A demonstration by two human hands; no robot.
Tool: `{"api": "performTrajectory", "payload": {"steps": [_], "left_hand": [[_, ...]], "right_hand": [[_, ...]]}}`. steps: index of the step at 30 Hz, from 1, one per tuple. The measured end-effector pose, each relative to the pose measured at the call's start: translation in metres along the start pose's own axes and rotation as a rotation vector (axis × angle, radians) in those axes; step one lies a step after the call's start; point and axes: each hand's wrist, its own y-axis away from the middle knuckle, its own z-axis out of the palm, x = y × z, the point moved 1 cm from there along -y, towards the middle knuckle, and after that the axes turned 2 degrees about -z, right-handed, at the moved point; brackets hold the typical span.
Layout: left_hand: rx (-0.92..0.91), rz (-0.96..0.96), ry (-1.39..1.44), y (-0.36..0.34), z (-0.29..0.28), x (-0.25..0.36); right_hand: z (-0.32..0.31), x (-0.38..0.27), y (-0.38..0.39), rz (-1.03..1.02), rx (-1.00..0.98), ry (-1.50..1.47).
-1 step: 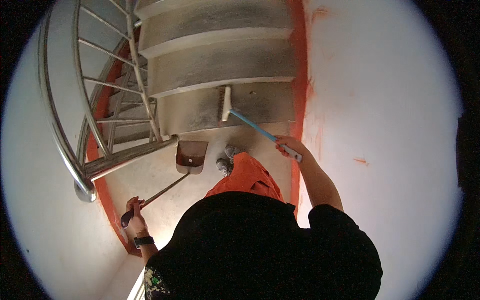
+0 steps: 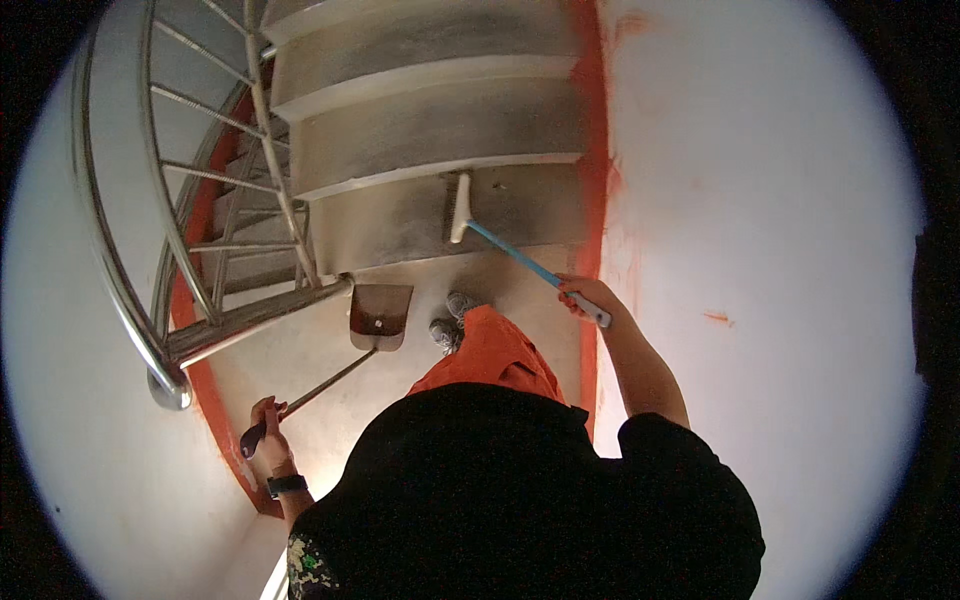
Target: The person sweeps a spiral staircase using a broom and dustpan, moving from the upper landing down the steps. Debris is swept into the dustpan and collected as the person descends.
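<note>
My right hand point(image 2: 590, 295) is wrapped round the grey grip of a broom point(image 2: 520, 258) with a blue handle. Its cream head point(image 2: 462, 208) rests over the lowest stair tread point(image 2: 540, 205), dark bristles toward the left. At the lower left my left hand point(image 2: 268, 430) grips the dark end of a long-handled dustpan point(image 2: 365, 297). The brown pan sits on the landing floor below that step, close to the foot of the railing, and a small whitish scrap point(image 2: 378, 323) lies in it.
Grey stairs point(image 2: 430, 130) climb ahead, with a metal railing point(image 2: 250, 318) on the left and a white wall point(image 2: 740, 220) on the right. More steps show beyond the railing. Red-painted borders point(image 2: 592, 150) edge the stairs. My grey shoes point(image 2: 445, 335) stand right of the dustpan.
The broom head and my right hand have shifted very slightly to the right. The dustpan and my left hand stay about where they were.
</note>
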Motion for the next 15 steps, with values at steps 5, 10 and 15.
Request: {"api": "performTrajectory", "payload": {"steps": [5,10,15], "left_hand": [[-0.066,0.057,0.007,-0.012,0.009,-0.005],[-0.078,0.074,0.012,-0.013,0.01,-0.005],[-0.075,0.049,0.012,-0.006,0.015,0.007]], "right_hand": [[-0.064,0.027,0.047,-0.135,0.064,-0.259],[-0.05,0.042,0.07,-0.123,0.027,-0.423],[-0.044,0.031,0.035,-0.12,-0.02,-0.311]]}}
